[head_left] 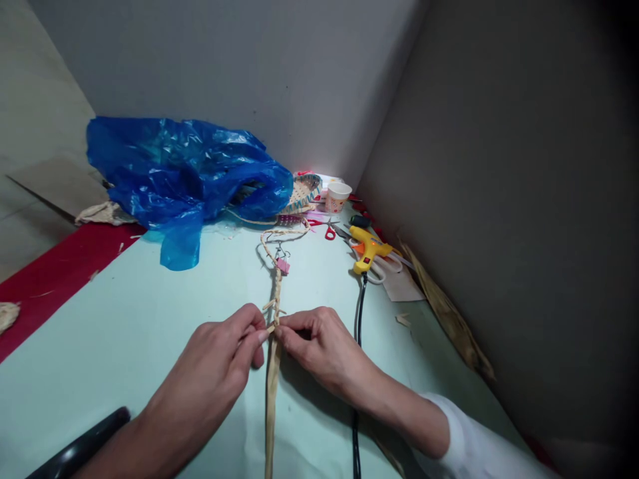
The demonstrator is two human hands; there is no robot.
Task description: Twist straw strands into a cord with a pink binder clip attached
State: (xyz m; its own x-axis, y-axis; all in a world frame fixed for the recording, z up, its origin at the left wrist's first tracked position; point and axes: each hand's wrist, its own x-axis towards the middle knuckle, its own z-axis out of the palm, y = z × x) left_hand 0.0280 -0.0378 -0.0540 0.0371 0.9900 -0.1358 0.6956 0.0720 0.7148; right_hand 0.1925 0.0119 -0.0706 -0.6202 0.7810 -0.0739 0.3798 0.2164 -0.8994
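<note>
A pale braid of flat, dried plant strips (pixel 277 287) runs away from me along the middle of the table. A pink binder clip (pixel 283 265) grips it farther up, and short strip ends stick out at its sides. My left hand (pixel 227 352) pinches a strip at the near end of the braid between thumb and forefinger. From the other side, my right hand (pixel 319 342) pinches the braid at the same spot, its fingertips almost meeting the left ones. One long loose strip (pixel 271 406) trails from there toward me.
A crumpled blue plastic bag (pixel 194 173) lies at the back left, beside a woven piece (pixel 305 191) and a paper cup (pixel 338 196). Red-handled scissors (pixel 329 231) and a yellow glue gun (pixel 370 249) lie back right. The gun's black cord (pixel 358 319) passes near my right hand. Dried leaves (pixel 449 313) line the wall.
</note>
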